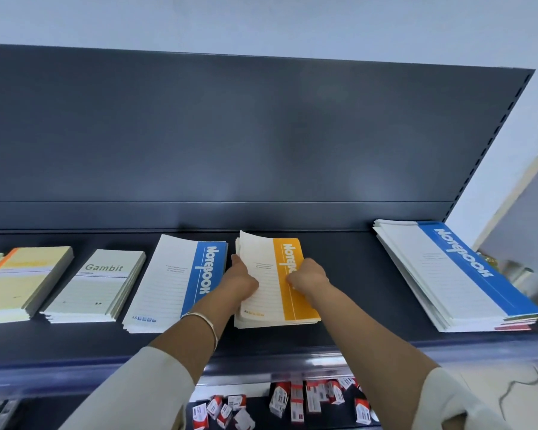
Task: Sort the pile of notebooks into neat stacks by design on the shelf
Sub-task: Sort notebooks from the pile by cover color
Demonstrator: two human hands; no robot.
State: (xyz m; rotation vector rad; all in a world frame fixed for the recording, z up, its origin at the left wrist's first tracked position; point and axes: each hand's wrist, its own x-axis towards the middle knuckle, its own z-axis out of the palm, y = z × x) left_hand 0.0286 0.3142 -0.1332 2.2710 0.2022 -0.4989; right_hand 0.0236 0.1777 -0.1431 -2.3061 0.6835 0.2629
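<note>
Fingers (292, 279) of the right hand (308, 276) are curled tight onto the orange-banded notebook stack (288, 290), while the left hand (241, 279) presses its left edge, fingers tucked against the pages. That's all on the dark shelf (354, 305): big blue-banded pile (454, 274) far right, another blue-banded stack (174, 283) just left of the hands, then the Gambit stack (97, 287) and a yellow stack (22, 283). Down below, small red-and-white boxes (280, 398).
</note>
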